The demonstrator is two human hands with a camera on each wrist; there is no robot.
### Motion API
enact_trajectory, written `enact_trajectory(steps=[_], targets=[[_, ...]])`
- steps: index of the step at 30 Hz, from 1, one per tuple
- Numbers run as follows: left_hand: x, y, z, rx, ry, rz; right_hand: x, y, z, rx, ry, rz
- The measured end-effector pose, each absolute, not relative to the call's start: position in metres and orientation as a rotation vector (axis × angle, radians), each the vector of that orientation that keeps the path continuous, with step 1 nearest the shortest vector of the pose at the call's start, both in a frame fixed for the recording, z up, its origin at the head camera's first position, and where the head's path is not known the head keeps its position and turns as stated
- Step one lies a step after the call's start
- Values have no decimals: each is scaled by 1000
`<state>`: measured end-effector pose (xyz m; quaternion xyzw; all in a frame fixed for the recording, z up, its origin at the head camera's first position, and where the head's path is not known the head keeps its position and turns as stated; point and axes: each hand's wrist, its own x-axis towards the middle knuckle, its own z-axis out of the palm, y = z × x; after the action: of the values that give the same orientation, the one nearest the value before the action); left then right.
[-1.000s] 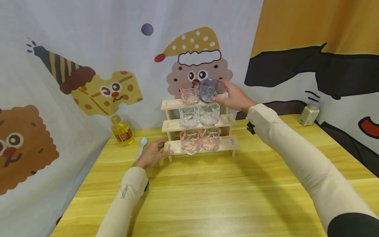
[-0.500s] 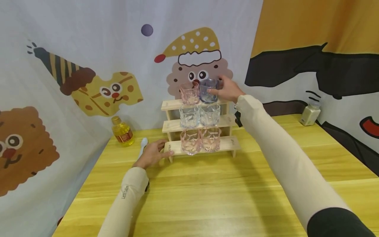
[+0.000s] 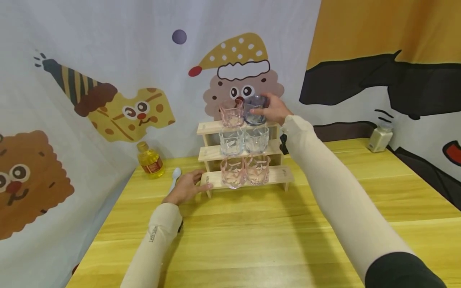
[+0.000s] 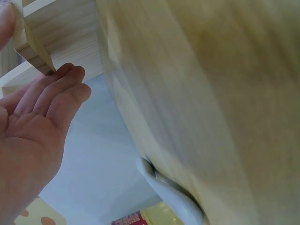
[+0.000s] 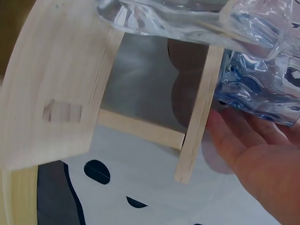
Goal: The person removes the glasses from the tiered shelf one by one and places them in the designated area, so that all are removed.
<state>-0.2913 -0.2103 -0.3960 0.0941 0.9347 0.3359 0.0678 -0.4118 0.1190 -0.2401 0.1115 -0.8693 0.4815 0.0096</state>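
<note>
A three-step wooden stand (image 3: 210, 153) holds two glasses on each step. My left hand (image 3: 187, 187) grips the left end of its lowest step, thumb on the front side and fingers behind the board; in the left wrist view the fingertips (image 4: 77, 72) touch the board's corner. On the top step, my right hand (image 3: 275, 110) holds a blue faceted glass (image 3: 254, 112) from its right side, thumb across the front. Beside that glass stands a pink glass (image 3: 231, 114). Two clear glasses (image 3: 231, 143) are on the middle step, two pinkish ones (image 3: 233, 173) on the lowest.
Left of the stand are a yellow oil bottle (image 3: 151, 161) and a pale spoon (image 3: 175, 175), the spoon close by my left hand. A small jar with a pale filling (image 3: 380, 138) stands at the table's back right. A printed cloth (image 3: 137, 48) hangs behind the wooden table (image 3: 237, 240).
My right hand and forearm have shifted left, and the fingers have closed further round the blue glass. The left hand keeps its place on the stand.
</note>
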Motion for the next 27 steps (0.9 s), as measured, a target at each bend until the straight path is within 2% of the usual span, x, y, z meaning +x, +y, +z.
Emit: enact_trajectory(steps=[10,27], targets=[[-290,-207,-394,304,2812,1023,-416,120,-243,304,-2566,1789],[-290,-209,-393,289,2819,991,-411,143,-235,266,-2499,1841]])
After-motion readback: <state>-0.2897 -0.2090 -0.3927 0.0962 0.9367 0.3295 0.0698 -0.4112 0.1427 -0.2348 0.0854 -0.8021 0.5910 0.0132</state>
